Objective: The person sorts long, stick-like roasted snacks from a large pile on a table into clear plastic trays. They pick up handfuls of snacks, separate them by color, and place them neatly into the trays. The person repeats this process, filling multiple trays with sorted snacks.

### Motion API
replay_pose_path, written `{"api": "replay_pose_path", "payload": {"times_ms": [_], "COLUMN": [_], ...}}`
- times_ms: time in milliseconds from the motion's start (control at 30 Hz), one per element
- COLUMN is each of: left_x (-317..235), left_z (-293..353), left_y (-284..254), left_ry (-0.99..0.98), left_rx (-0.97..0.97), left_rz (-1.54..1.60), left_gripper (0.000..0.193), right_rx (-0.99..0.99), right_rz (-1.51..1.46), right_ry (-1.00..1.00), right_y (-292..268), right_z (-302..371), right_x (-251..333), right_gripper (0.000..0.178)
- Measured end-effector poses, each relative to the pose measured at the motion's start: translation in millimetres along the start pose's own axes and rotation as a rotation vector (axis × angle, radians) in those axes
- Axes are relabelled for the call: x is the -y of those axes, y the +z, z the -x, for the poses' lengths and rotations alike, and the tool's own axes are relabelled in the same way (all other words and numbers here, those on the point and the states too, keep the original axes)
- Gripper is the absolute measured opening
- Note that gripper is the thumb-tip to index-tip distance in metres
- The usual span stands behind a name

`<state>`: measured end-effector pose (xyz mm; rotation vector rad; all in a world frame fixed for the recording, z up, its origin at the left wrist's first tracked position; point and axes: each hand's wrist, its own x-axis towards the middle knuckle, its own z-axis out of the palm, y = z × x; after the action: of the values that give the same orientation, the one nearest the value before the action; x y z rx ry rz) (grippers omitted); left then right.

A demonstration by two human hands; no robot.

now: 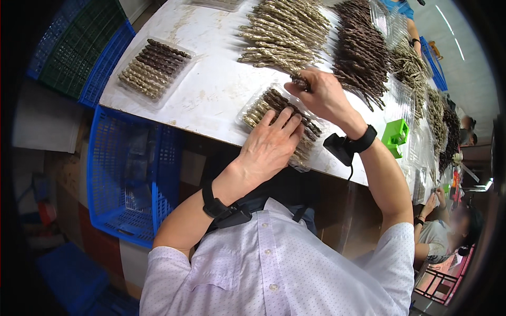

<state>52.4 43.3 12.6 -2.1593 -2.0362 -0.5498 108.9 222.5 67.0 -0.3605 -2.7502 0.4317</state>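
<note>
A clear plastic tray (245, 114) at the near table edge holds a row of twisted sticks, some beige, some dark brown (273, 98). My left hand (271, 139) lies over it, fingers apart and resting on the sticks, covering part of them. Just above the tray's far right side is my right hand (322, 94), its fingers closed on a dark twisted stick (300, 81); most of that stick is hidden by the hand. Beyond my hands lie a big heap of beige twisted sticks (284, 31) and a heap of dark brown ones (361, 52).
Another filled clear tray (154, 72) sits at the table's left. A bright green holder (395, 138) stands right of my right wrist. Blue crates (122, 174) are below the left edge. More heaps (411, 68) and clear trays line the right side, where other people (448, 231) work.
</note>
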Motion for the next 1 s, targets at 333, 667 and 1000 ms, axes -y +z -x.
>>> {"api": "replay_pose_path", "payload": {"times_ms": [333, 667, 1000], "left_x": [3, 2, 3], "left_z": [-3, -1, -1], "left_y": [2, 4, 6], "left_ry": [0.032, 0.017, 0.022], "left_rx": [0.016, -0.008, -0.032], "left_rz": [0.002, 0.042, 0.035], "left_gripper": [0.070, 0.069, 0.068], "right_rx": [0.088, 0.104, 0.204], "right_rz": [-0.068, -0.003, 0.165], "right_ry": [0.251, 0.285, 0.202], "right_y": [-10, -2, -7], "right_z": [-3, 14, 20], "right_x": [-7, 4, -7], "right_gripper": [0.046, 0.040, 0.031]}}
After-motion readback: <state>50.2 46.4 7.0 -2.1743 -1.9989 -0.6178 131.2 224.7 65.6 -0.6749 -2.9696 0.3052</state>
